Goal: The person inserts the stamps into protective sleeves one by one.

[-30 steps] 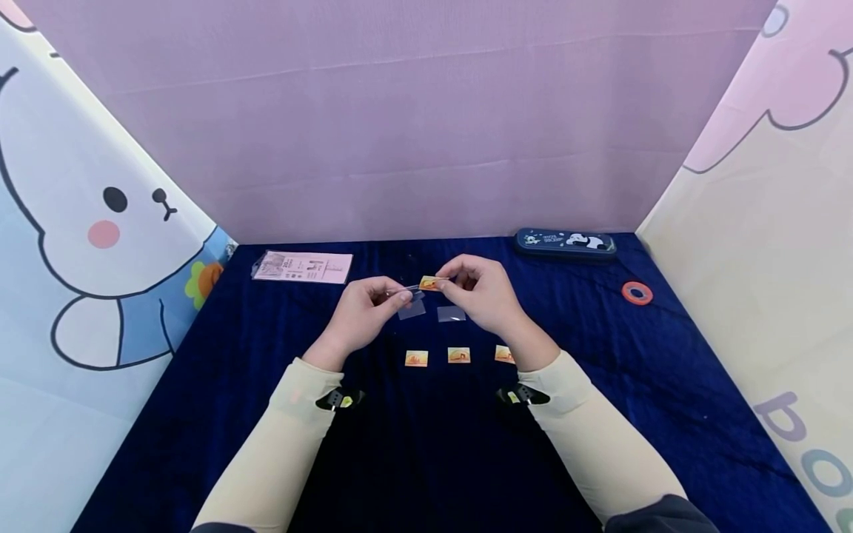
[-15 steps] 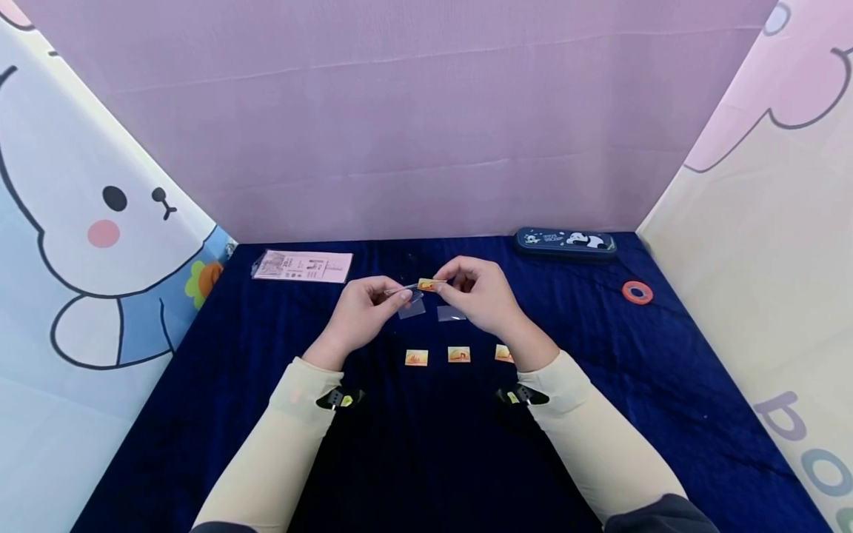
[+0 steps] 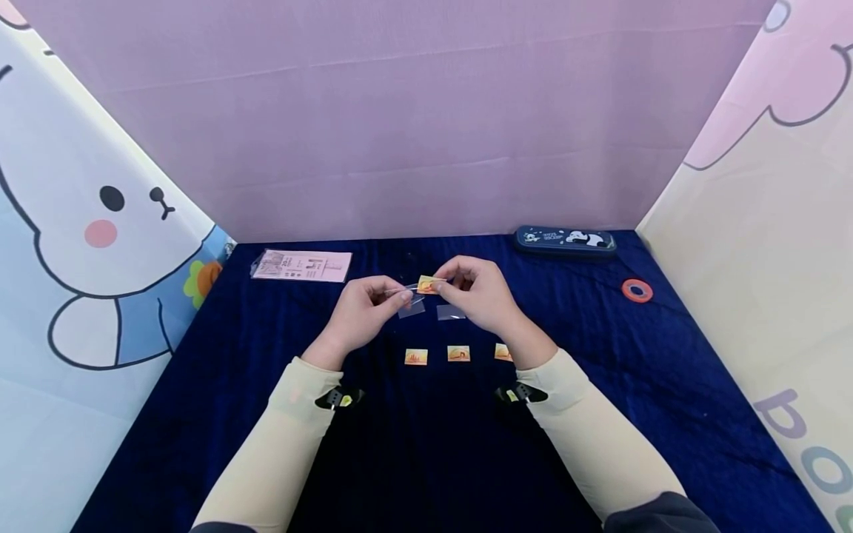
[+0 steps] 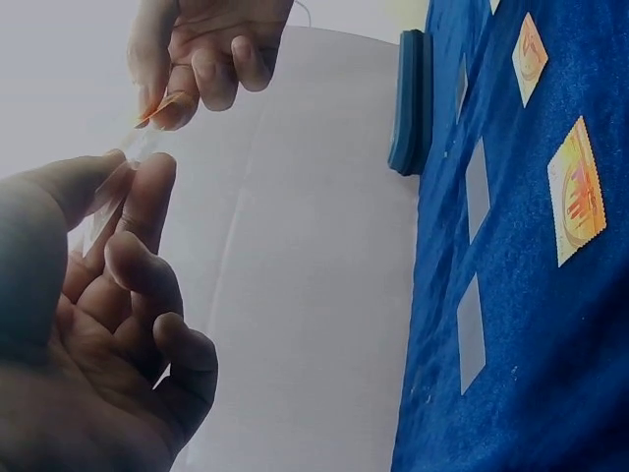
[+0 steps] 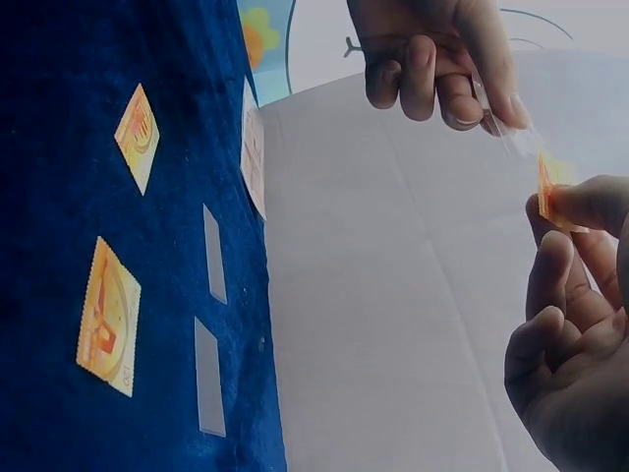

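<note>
My left hand point(image 3: 360, 311) pinches a small clear plastic sleeve point(image 5: 516, 138) between thumb and index finger. Facing it, my right hand point(image 3: 485, 297) pinches a yellow-orange postage stamp point(image 3: 426, 285) with perforated edges. The stamp's near edge meets the end of the sleeve, both held up above the table. Closer to my forearms lie more such stamps in a row: a left stamp point(image 3: 416, 357), a middle stamp point(image 3: 458, 354), and a right stamp point(image 3: 503, 352) partly hidden by my right wrist. Two flat clear sleeves, a left sleeve point(image 4: 472, 334) and a right sleeve point(image 3: 450, 313), rest beyond that row.
Dark blue cloth point(image 3: 413, 444) covers the table. At the back left lies a pink printed packet point(image 3: 303, 266); at the back right, a navy pencil case point(image 3: 565, 242) with a panda. A red ring-shaped roll point(image 3: 626, 292) sits on the right. Fabric walls enclose three sides.
The stamp in my right hand has tilted slightly, showing more of its face. Both hands stay in nearly the same place, still pinching the sleeve and the stamp.
</note>
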Motion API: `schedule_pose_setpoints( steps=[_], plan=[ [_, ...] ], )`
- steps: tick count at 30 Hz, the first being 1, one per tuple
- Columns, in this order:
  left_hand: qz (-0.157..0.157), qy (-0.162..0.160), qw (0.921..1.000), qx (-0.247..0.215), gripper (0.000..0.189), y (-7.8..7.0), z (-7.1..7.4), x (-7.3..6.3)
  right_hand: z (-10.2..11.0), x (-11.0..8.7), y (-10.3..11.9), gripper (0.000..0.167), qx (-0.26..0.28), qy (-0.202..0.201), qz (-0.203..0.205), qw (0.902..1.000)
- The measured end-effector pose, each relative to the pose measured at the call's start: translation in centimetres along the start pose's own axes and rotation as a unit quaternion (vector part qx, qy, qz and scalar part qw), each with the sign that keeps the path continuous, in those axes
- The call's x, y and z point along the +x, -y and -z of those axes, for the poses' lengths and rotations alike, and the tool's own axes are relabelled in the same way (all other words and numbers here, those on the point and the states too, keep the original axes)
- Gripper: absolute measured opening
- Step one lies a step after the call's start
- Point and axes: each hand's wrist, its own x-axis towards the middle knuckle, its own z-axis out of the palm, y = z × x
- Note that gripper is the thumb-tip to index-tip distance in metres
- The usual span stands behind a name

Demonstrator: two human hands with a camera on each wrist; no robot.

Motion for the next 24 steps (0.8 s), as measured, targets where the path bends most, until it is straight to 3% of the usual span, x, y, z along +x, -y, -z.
schedule_pose_setpoints(
  steps=[24],
  plan=[
    [0.003, -0.010, 0.9995, -0.031, 0.018, 0.13, 0.16, 0.15, 0.24, -0.17, -0.24, 0.006, 0.009, 0.038, 0.018, 0.9991]
  ],
)
